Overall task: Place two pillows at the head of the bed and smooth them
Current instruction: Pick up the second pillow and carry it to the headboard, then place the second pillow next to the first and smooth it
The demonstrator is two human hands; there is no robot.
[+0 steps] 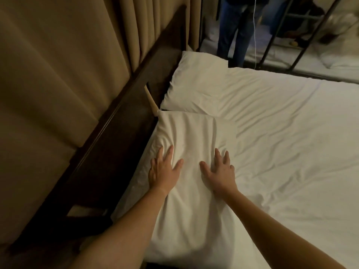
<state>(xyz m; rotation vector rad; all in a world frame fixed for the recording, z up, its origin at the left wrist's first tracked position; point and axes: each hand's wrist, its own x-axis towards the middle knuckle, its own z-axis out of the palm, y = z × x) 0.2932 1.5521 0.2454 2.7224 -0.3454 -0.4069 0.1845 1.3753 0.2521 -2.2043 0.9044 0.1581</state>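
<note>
Two white pillows lie side by side along the dark wooden headboard (108, 136). The near pillow (192, 206) is creased around my hands. My left hand (164, 170) presses flat on its left part, fingers spread, close to the headboard side. My right hand (219, 171) lies flat on its right part, fingers apart too. Neither hand holds anything. The far pillow (196, 84) rests beyond it, touching the near one at a narrow dark gap. Both sit on the white bed sheet (291, 142).
Beige curtains (48, 65) hang behind the headboard on the left. A person in blue jeans (235, 32) stands past the far side of the bed, beside a dark metal frame (275, 35) and a thin white cord (254, 35).
</note>
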